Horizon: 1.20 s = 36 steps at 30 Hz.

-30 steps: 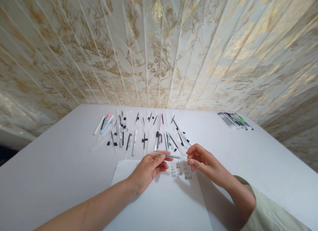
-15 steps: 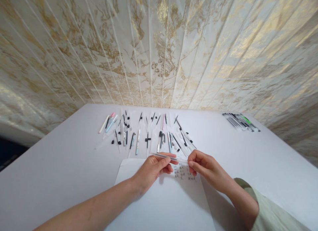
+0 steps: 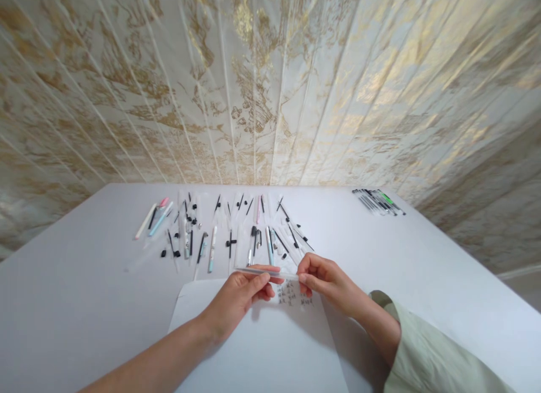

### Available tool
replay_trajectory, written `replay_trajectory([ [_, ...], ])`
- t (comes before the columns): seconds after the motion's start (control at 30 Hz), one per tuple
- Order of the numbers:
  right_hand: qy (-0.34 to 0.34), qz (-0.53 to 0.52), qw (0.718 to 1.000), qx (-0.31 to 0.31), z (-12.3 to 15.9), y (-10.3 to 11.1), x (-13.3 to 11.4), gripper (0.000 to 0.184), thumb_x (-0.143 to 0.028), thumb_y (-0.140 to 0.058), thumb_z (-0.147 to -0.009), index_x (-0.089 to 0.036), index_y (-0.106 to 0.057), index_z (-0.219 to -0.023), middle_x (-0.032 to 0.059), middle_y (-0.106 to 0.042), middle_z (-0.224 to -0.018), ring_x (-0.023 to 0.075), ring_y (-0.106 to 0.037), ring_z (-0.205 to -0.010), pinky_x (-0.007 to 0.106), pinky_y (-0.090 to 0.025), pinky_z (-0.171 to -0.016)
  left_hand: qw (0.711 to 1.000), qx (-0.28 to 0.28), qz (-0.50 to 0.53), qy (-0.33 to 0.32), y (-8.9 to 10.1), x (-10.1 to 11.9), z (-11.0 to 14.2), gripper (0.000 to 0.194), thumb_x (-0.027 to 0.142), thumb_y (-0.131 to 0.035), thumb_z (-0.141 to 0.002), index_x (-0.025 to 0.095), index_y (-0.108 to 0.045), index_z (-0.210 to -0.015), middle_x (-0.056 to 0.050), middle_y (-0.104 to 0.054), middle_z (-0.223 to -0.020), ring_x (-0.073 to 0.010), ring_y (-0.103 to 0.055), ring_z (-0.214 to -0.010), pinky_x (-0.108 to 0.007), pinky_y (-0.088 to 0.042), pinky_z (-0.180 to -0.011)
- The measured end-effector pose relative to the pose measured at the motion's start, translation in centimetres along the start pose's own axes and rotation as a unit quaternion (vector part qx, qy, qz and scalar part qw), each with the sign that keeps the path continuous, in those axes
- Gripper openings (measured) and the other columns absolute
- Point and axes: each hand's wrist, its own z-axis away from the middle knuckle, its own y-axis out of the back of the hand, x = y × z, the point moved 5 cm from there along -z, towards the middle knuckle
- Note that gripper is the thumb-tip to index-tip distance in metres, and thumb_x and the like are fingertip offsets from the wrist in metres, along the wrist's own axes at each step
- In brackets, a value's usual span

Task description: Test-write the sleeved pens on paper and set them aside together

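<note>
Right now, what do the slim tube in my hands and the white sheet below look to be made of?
The slim tube looks like smooth, translucent plastic, probably: it is pale, straight and partly see-through, though its finish is hard to judge. The white sheet seems to be matte paper, or perhaps thin card: flat, without glare, bearing dark writing.

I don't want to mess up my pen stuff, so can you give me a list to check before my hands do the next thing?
1. Left hand has hold of the clear tube: ok.
2. Right hand is at the tube's right end: ok.
3. Parts inside the tube are lined up: cannot tell, too small to see.
4. Paper lies under the hands: ok.
5. Black caps are gathered together: not ok, they're scattered.
6. Pen bundle is apart from the loose parts: ok.
</note>
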Motion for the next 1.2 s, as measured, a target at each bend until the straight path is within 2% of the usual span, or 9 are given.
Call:
replay_trajectory([
  [0.13, 0.001, 0.022, 1.0, 0.003, -0.2, 1.2, -0.1, 0.028, -0.044, -0.06, -0.086, -0.018, -0.053, -0.08, 0.0005, -0.06, -0.069, 0.0124, -0.053, -0.061, 0.025, -0.042, -0.06, 1.0, 0.012, 0.014, 0.006, -0.1, 0.2, -0.1, 0.03, 0.038, -0.076, -0.074, 0.017, -0.077, -0.095, -0.009, -0.074, -0.089, -0.0134, -0.056, -0.07, -0.027, -0.047, -0.076],
  [0.2, 0.016, 0.078, 0.995, 0.063, -0.6, 3.1, 0.1, 0.023, -0.04, -0.058, -0.086, -0.018, -0.054, -0.081, 0.0005, -0.06, -0.07, 0.0129, -0.053, -0.062, 0.026, -0.043, -0.061, 1.0, 0.019, 0.017, 0.009, 0.0, 0.1, -0.2, 0.03, 0.038, -0.076, -0.074, 0.017, -0.076, -0.095, -0.008, -0.074, -0.09, -0.0126, -0.056, -0.07, -0.026, -0.047, -0.078],
  [0.3, 0.027, 0.226, 0.955, 0.188, -1.4, 6.6, 0.6, 0.012, -0.03, -0.054, -0.086, -0.019, -0.057, -0.082, 0.0005, -0.06, -0.071, 0.0141, -0.052, -0.062, 0.027, -0.042, -0.061, 1.0, 0.021, 0.017, 0.014, 0.1, 0.0, -0.3, 0.031, 0.04, -0.076, -0.074, 0.018, -0.076, -0.096, -0.007, -0.074, -0.09, -0.0116, -0.055, -0.071, -0.025, -0.048, -0.078],
  [0.4, 0.035, 0.348, 0.914, 0.205, -2.7, 8.2, 1.1, 0.013, -0.02, -0.05, -0.085, -0.02, -0.062, -0.091, 0.0026, -0.061, -0.08, 0.0147, -0.053, -0.065, 0.027, -0.042, -0.064, 1.0, 0.022, 0.017, 0.014, 0.1, 0.1, -0.2, 0.031, 0.04, -0.076, -0.074, 0.018, -0.076, -0.095, -0.007, -0.073, -0.09, -0.0114, -0.055, -0.071, -0.024, -0.048, -0.077],
  [0.63, 0.03, 0.44, 0.88, 0.175, -4.6, 7.7, 1.6, 0.022, -0.014, -0.051, -0.083, -0.024, -0.064, -0.097, 0.0021, -0.06, -0.092, 0.0125, -0.056, -0.066, 0.025, -0.042, -0.066, 0.999, 0.024, 0.016, 0.019, 0.1, 0.2, -0.2, 0.034, 0.042, -0.078, -0.07, 0.018, -0.077, -0.094, -0.007, -0.073, -0.09, -0.0123, -0.056, -0.072, -0.025, -0.048, -0.076],
  [0.9, 0.02, 0.465, 0.869, 0.17, -4.5, 7.6, 1.9, 0.02, -0.013, -0.051, -0.083, -0.026, -0.06, -0.095, 0.001, -0.059, -0.097, 0.0129, -0.057, -0.07, 0.024, -0.04, -0.064, 0.999, 0.017, 0.019, 0.024, 0.2, 0.0, -0.4, 0.031, 0.04, -0.076, -0.073, 0.018, -0.076, -0.095, -0.007, -0.073, -0.088, -0.0128, -0.056, -0.072, -0.025, -0.048, -0.078],
  [1.2, 0.025, 0.472, 0.867, 0.159, -4.4, 7.7, 2.1, 0.012, -0.016, -0.055, -0.082, -0.023, -0.058, -0.091, 0.0001, -0.055, -0.092, 0.0113, -0.055, -0.068, 0.024, -0.04, -0.065, 0.999, 0.024, 0.033, 0.027, 0.6, -0.3, -0.4, 0.027, 0.037, -0.072, -0.079, 0.018, -0.075, -0.097, -0.006, -0.072, -0.091, -0.0122, -0.056, -0.076, -0.024, -0.048, -0.079],
])
